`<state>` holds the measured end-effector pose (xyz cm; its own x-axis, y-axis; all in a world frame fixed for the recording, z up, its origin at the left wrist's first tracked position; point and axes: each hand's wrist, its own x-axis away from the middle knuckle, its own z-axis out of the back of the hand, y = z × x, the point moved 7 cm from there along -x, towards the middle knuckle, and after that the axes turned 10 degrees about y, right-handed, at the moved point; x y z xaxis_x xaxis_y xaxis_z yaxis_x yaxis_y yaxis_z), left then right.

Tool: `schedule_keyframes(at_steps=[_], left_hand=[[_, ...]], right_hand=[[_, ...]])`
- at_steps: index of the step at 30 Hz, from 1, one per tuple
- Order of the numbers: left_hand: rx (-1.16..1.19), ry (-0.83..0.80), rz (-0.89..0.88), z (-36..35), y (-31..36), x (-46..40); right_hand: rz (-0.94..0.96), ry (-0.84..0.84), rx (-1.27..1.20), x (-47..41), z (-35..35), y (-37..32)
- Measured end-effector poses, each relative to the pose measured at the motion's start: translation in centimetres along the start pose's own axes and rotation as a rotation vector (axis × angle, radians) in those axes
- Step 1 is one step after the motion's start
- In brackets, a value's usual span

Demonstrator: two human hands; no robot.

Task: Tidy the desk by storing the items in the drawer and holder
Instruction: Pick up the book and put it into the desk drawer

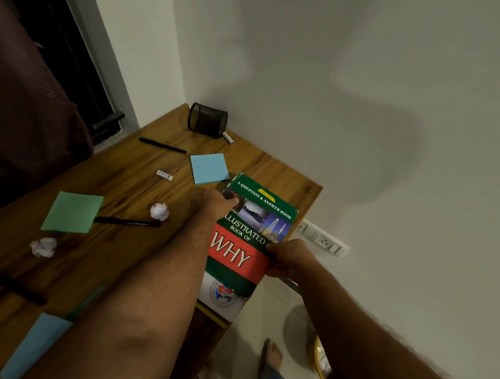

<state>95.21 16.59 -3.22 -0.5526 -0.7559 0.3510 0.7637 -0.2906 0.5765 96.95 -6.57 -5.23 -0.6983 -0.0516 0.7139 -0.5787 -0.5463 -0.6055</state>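
Note:
A green and red book (244, 245) titled "Illustrated Book of Why" lies tilted at the right edge of the wooden desk (130, 180). My left hand (218, 201) rests on its upper left corner. My right hand (289, 259) grips its right edge. A white book (222, 300) shows under it. A black mesh holder (208, 120) lies on its side at the far corner. On the desk are two black pens (162, 145) (128, 222), a small white tube (165, 175), blue (209, 168) and green (73, 213) sticky pads, and two crumpled paper balls (159, 211) (43, 246).
A white marker (228, 138) lies beside the holder. Another black pen (11, 284) and a blue pad (36, 346) sit at the near left. A yellow bin (323, 368) stands on the floor at the right, by my feet. A wall socket (322, 238) is behind the desk.

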Motion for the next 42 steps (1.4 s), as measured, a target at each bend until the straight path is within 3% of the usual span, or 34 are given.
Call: schedule_keyframes(at_steps=[3, 8, 13, 17, 26, 36, 42], left_hand=[[0.144, -0.118, -0.068, 0.6, 2.3, 0.4], [0.396, -0.105, -0.23, 4.3, 7.3, 1.8], [0.66, 0.078, -0.294, 9.4, 9.6, 3.7], [0.886, 0.205, -0.263, 11.2, 8.2, 5.3], [0.84, 0.334, -0.219, 7.9, 5.0, 7.6], [0.606, 0.428, -0.202, 5.4, 3.1, 8.1], [0.579, 0.459, -0.205, 5.6, 3.1, 7.4]], right_hand=[[0.017, -0.045, -0.053, -0.7, 0.1, -0.1], [0.174, -0.036, -0.222, -1.5, 0.7, -3.9], [0.551, -0.161, -0.395, -0.6, 2.7, -13.7], [0.739, -0.207, -0.313, 0.3, 3.5, -19.4], [0.903, -0.265, -0.151, -0.5, 2.8, -18.9], [0.833, -0.298, -0.043, -2.8, 2.3, -15.8], [0.828, -0.301, -0.026, -2.4, 2.2, -16.6]])
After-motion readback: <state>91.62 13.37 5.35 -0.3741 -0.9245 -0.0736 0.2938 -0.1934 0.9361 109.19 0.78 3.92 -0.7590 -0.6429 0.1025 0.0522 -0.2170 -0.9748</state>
